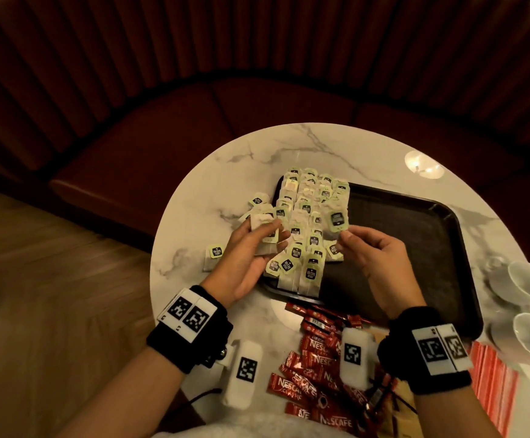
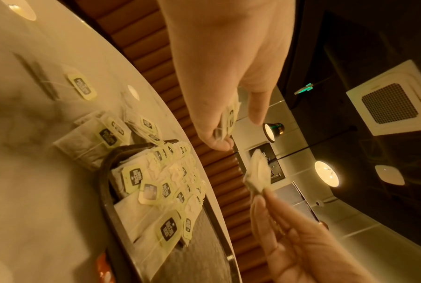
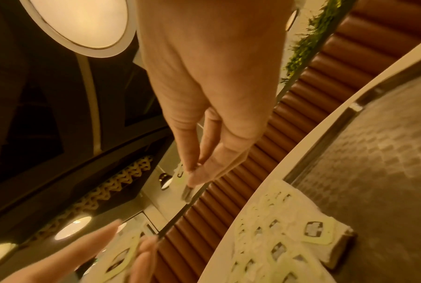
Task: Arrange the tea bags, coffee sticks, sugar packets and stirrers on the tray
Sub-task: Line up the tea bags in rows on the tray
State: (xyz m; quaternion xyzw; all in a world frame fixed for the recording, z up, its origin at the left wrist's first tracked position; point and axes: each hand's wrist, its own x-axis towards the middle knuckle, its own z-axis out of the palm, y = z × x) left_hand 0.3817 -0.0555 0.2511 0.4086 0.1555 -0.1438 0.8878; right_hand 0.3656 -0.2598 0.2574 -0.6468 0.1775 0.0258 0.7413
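A round marble table (image 1: 289, 147) holds a dark rectangular tray (image 1: 415, 222), its long side running from near the person's front toward the far right. Rows of tea bags (image 1: 304, 216) with pale green tags cover the tray's left end, overlapping like shingles, tags mostly toward the person. The left hand (image 1: 247, 254) hovers at the tray's left edge, fingers curled around a small stack of tea bags (image 1: 265, 229). The right hand (image 1: 374, 248) pinches a single tea bag (image 1: 336, 221) between thumb and fingertips, its tag raised and pointing away. A few loose tea bags (image 1: 214, 252) lie on the table left of the tray. Red coffee sticks (image 1: 314, 358) lie scattered near the person, pointing various ways. Two white cups (image 1: 529, 279) sit at right.
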